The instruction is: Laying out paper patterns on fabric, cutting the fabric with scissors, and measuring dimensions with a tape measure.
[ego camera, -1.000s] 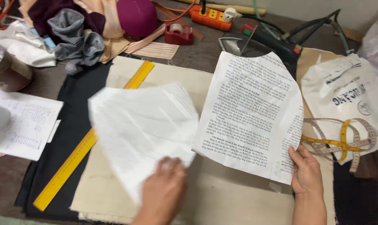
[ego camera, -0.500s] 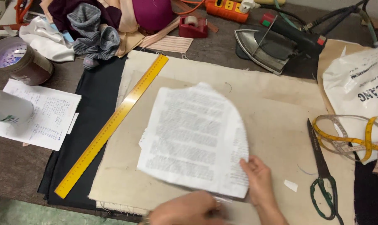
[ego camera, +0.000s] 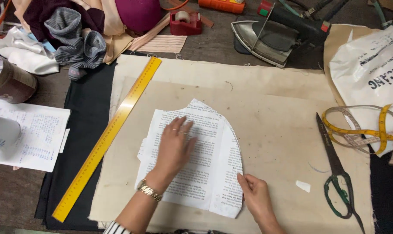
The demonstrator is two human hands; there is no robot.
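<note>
head view: right hand (ego camera: 256, 200) at 6 o'clock pinches the lower edge of the paper (ego camera: 205, 173), thumb on top. left hand (ego camera: 175, 145) lies flat on it, fingers spread. paper rests mid-cloth (ego camera: 270, 125); ruler (ego camera: 107, 138) at 9, scissors (ego camera: 337, 173) at 3, iron (ego camera: 265, 39) at 1.

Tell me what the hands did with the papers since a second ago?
The two lifted printed papers came down and now lie as one stack, the paper pattern, flat on the cream cloth. The left hand presses its middle with open fingers; the right hand holds its lower right edge. The ruler, scissors, iron and tape measure stayed put.
</note>
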